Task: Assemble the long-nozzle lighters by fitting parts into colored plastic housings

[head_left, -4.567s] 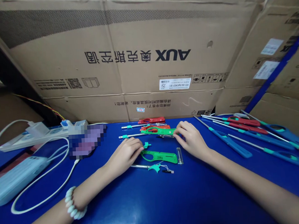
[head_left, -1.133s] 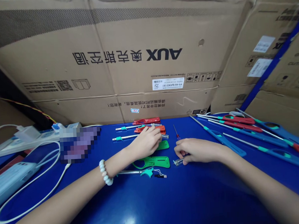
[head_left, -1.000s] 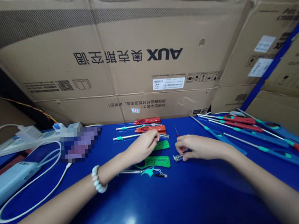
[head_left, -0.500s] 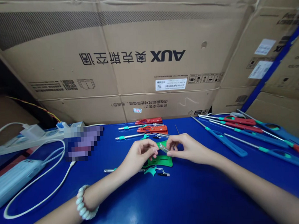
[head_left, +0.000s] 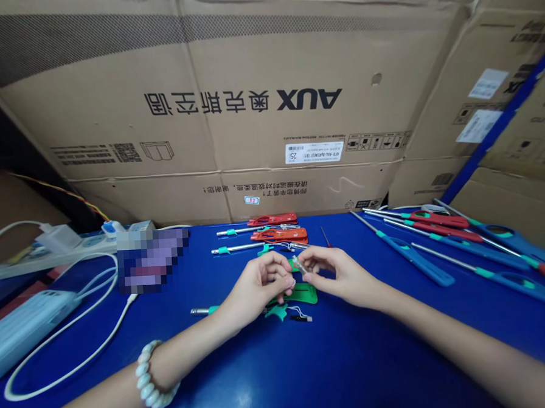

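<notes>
The right hand is pinching a small clear tube near a green handle piece. The left hand is curling beside it; I cannot tell if it is holding anything. The blue table is spreading wide on the near side. Cardboard is standing along its back edge.

Clear tube in right grip

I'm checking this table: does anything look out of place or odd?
The cardboard behind the table looks odd: its printing is upside down. The clear part in the right hand is too covered to judge.
</notes>
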A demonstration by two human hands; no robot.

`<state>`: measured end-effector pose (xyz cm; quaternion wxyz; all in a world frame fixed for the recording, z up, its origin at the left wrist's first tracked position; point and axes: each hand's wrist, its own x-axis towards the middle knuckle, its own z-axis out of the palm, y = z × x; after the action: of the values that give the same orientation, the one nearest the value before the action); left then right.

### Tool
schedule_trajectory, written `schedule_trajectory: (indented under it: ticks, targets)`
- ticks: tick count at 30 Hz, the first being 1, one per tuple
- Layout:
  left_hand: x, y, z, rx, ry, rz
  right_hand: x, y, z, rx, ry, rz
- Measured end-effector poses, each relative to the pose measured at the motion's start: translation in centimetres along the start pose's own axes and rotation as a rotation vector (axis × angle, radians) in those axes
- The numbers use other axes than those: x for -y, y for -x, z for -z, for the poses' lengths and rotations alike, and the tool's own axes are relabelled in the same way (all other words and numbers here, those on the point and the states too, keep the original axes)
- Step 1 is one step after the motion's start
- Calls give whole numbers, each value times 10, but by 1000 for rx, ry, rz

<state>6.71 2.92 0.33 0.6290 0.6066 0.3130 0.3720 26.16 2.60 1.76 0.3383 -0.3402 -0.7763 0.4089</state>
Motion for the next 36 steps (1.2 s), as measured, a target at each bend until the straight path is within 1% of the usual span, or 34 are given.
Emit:
schedule_trajectory:
  ticks: [4,6,12,16,20,23,27,29,36]
  targets:
    - [1,1,-5,2,39,27,2,3,-7,47,-113,-21]
    - [1,1,-6,-3,39,31,4,5,-10,52,-132,-30]
    - [2,4,-5,-19,58,47,3,6,-17,65,-66,-109]
    - [2,4,-6,-28,78,48,2,4,-17,46,-43,-120]
    - [-3,6,-7,-44,94,49,5,4,-16,9,-68,-128]
    - [-7,8,-9,-24,104,65,6,4,-16,-33,-100,-129]
    - [-8,10,-10,49,102,110,5,4,-16,-80,-119,-119]
    - [-8,11,-10,72,89,111,5,4,-16,-81,-120,-116]
    - [-8,10,-9,74,76,85,6,6,-17,-49,-156,-121]
